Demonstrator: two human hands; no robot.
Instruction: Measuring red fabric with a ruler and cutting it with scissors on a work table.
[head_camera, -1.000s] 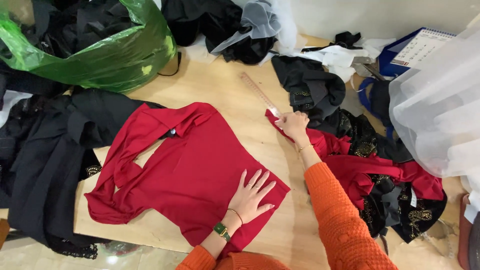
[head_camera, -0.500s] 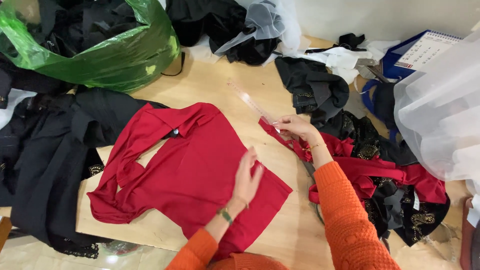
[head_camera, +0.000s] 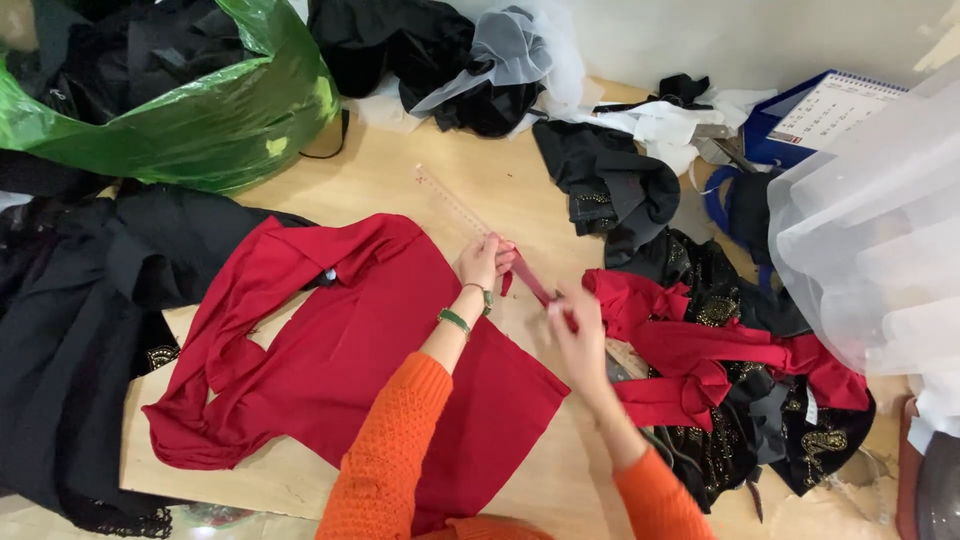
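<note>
Holding a narrow red fabric strip (head_camera: 532, 282) taut between both hands, above the wooden surface (head_camera: 400, 190). Left hand (head_camera: 484, 262) fingers pinched shut on the strip's upper end; right hand (head_camera: 575, 328) fingers closed on the lower end, slightly motion-blurred. Both sleeves orange knit; two bands on the left wrist, one green.

Strip sits just right of the big red garment (head_camera: 340, 350) spread flat on the surface, and left of a heap of red and black embroidered cloth (head_camera: 720, 370).

Packages and signs:
- 1 green plastic bag (head_camera: 190, 110), top left, bulging, stuffed with black fabric.
- 1 blue-backed desk calendar (head_camera: 830, 110), top right, white page with a printed grid, tilted.
- 1 sheet of white sheer tulle (head_camera: 880, 250), right edge, partly overlapping the calendar.

Other counts:
- 1 clear ruler (head_camera: 450, 200) lying diagonally on the surface, its lower end near the left hand.
- 1 large pile of black cloth (head_camera: 70, 300) on the left, touching the red garment.
- 1 black bundle (head_camera: 610, 185) upper middle, 1 more black-and-grey pile (head_camera: 440, 55) at top.
</note>
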